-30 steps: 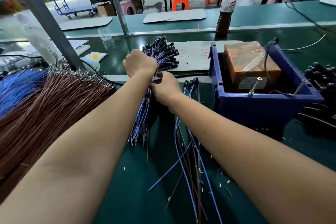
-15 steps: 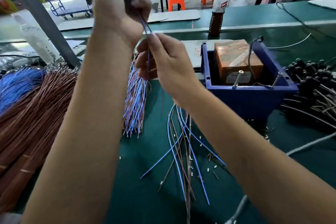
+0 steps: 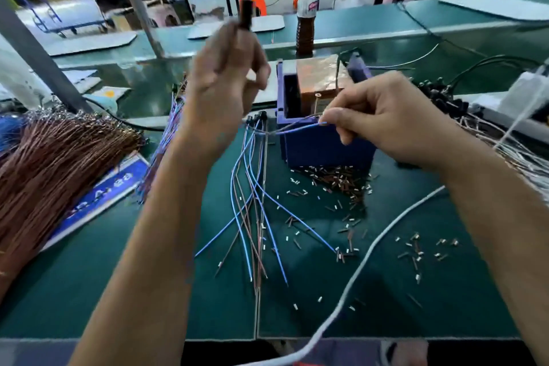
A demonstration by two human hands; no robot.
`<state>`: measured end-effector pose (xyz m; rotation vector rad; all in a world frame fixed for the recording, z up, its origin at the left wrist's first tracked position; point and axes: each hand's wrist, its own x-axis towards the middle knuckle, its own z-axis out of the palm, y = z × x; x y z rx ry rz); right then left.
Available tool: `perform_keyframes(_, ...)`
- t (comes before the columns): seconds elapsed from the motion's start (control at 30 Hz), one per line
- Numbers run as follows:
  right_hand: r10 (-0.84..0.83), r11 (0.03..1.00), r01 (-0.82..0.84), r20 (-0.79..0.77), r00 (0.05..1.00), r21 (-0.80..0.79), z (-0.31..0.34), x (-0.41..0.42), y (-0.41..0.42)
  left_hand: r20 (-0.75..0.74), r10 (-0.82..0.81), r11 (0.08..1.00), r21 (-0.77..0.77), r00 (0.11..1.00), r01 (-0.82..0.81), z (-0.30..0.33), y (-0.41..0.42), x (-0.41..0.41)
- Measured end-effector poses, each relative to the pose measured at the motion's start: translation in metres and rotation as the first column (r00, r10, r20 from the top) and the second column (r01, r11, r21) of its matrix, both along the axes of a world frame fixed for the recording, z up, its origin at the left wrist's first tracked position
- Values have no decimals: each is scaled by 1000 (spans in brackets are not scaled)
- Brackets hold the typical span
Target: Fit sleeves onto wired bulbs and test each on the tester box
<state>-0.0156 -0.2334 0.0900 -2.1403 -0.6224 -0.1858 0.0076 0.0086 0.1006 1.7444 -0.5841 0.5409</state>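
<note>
My left hand (image 3: 225, 80) is raised above the green bench and grips a wired bulb (image 3: 245, 13) whose dark sleeve and clear tip stick up past my fingers. My right hand (image 3: 383, 122) pinches the free ends of that bulb's blue and brown wires (image 3: 297, 127) just in front of the tester box (image 3: 319, 77), a copper-coloured block standing in a blue bin (image 3: 323, 148). Several loose wired bulbs (image 3: 255, 202) lie fanned on the mat below my hands. A pile of small sleeves (image 3: 335, 181) lies at the foot of the bin.
A thick bundle of brown wires (image 3: 59, 163) fills the left side, over a blue label card (image 3: 101, 196). A bundle of blue-and-brown wired bulbs (image 3: 162, 151) lies behind my left forearm. Black-sleeved bulbs (image 3: 439, 95) pile at the right. A white cable (image 3: 365, 258) crosses the mat. A bottle (image 3: 306, 12) stands behind the bin.
My left hand pulled one bulb up out of the bundle and stays raised. My right hand slid along its wires to the right, reaching the front of the tester box.
</note>
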Motion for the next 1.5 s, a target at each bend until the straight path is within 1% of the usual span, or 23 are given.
perform_keyframes(0.03, -9, 1000, 9, -16, 1000, 17, -5, 0, -1, 79, 2, 982, 188, 997, -17, -6, -13, -8)
perform_keyframes(0.07, -18, 999, 20, -43, 999, 37, -12, 0, -2, 163, -68, 957, 289, 984, 18, -23, -35, -18)
perform_keyframes(0.1, -26, 998, 29, -63, 998, 51, -18, 1, -2, 169, -71, 903, 430, 983, -8, -37, -55, -22)
perform_keyframes(0.13, -36, 997, 40, -58, 998, 62, -26, 1, -3, 211, -10, 877, 471, 977, -93, -44, -70, -22)
perform_keyframes(0.2, -66, 993, 68, -22, 998, 94, -41, 2, -2, 187, 38, 879, 460, 982, -122, -56, -83, -18)
perform_keyframes(0.37, -105, 979, 93, 59, 993, 179, -69, 1, 0, 257, 239, 861, 390, 937, -327, -73, -99, -21)
perform_keyframes(0.47, -114, 952, 102, 24, 993, 288, -79, 4, -6, 261, 255, 847, 404, 931, -345, -84, -98, -21)
perform_keyframes(0.53, -75, 946, 64, 23, 997, 318, -85, 5, -10, 286, 234, 844, 416, 929, -340, -92, -96, -22)
perform_keyframes(0.6, -32, 934, 34, -11, 999, 356, -90, 4, -16, 309, 222, 844, 414, 925, -341, -97, -92, -19)
perform_keyframes(0.67, -16, 918, 35, -53, 998, 396, -93, 3, -25, 302, 267, 850, 374, 915, -371, -101, -90, -16)
perform_keyframes(0.73, -46, 902, 66, -57, 997, 426, -95, 1, -34, 265, 335, 853, 323, 904, -410, -103, -87, -13)
perform_keyframes(0.8, -81, 878, 107, -75, 994, 466, -97, 1, -39, 236, 363, 855, 300, 901, -423, -105, -85, -11)
perform_keyframes(0.9, -92, 820, 141, -117, 989, 554, -99, 3, -42, 224, 317, 872, 313, 922, -376, -105, -87, -11)
perform_keyframes(0.97, -70, 820, 135, -138, 988, 557, -99, 2, -41, 255, 242, 886, 336, 936, -320, -104, -90, -14)
perform_keyframes(1.07, -43, 814, 127, -159, 986, 567, -102, 2, -39, 254, 82, 906, 385, 964, -178, -105, -93, -15)
perform_keyframes(1.13, -40, 789, 135, -170, 985, 600, -103, 3, -38, 241, 44, 919, 370, 970, -133, -107, -95, -15)
perform_keyframes(1.27, -6, 717, 160, -224, 974, 679, -104, 4, -37, 207, 61, 945, 304, 976, -123, -108, -94, -14)
perform_keyframes(1.37, 47, 648, 198, -298, 953, 735, -104, 7, -41, 210, 129, 947, 265, 969, -184, -109, -94, -14)
perform_keyframes(1.43, 51, 639, 209, -312, 949, 740, -104, 8, -44, 202, 182, 938, 257, 962, -231, -110, -94, -12)
perform_keyframes(1.5, 39, 650, 203, -300, 953, 732, -103, 7, -45, 157, 192, 940, 253, 969, -227, -113, -94, -10)
